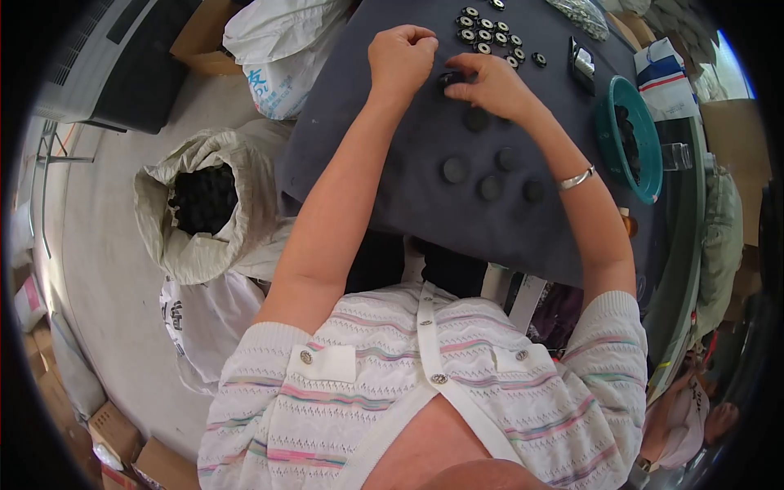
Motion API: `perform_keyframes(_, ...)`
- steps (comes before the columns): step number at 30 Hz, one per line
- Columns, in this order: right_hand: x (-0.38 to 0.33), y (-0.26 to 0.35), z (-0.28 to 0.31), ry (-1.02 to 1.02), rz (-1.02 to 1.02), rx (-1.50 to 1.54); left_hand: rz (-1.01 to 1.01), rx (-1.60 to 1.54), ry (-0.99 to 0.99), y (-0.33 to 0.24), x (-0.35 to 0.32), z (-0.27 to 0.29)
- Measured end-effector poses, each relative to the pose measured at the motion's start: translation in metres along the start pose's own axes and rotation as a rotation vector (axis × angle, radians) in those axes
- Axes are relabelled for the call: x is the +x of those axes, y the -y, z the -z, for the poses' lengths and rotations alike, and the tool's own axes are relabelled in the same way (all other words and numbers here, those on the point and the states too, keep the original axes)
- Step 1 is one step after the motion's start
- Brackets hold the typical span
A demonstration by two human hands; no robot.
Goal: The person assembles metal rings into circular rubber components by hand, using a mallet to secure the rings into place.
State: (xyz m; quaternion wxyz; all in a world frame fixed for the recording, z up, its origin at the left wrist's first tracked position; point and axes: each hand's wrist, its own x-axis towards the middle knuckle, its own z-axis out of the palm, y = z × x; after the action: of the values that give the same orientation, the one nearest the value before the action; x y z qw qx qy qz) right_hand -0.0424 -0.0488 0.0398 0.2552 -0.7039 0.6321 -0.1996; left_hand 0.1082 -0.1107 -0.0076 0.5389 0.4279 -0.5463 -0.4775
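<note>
My left hand is over the far part of the dark grey cloth-covered table, its fingers curled together. Whatever it may hold is hidden. Just to its right, my right hand grips a small black round piece between thumb and fingers. Beyond both hands lies a cluster of black discs with pale ringed centres. Nearer to me, several plain black discs are spread over the cloth; one black disc lies just below my right hand.
A teal basin with dark pieces stands at the right edge, near a phone-like black object. Left of the table, an open woven sack holds many black pieces. A white plastic bag hangs by the far left edge. Another person is at lower right.
</note>
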Motion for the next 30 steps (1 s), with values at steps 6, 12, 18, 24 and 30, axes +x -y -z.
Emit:
perform_keyframes(6, -0.004, -0.003, -0.006, -0.091, 0.174, -0.322, -0.006, -0.026, -0.003, 0.001, -0.001, -0.002)
perform_keyframes(12, 0.0, 0.001, -0.006, -0.07, 0.227, -0.453, -0.037, 0.001, 0.033, 0.002, 0.0, -0.002)
perform_keyframes(18, -0.006, 0.007, -0.013, -0.172, 0.188, -0.441, -0.033, 0.015, -0.024, -0.001, -0.001, -0.002)
perform_keyframes(24, -0.005, 0.017, -0.018, -0.113, 0.118, -0.642, -0.018, 0.027, -0.04, 0.0, 0.0, -0.002)
perform_keyframes(30, -0.005, 0.0, -0.015, -0.17, 0.195, -0.486, -0.02, 0.039, 0.011, -0.003, -0.002, -0.001)
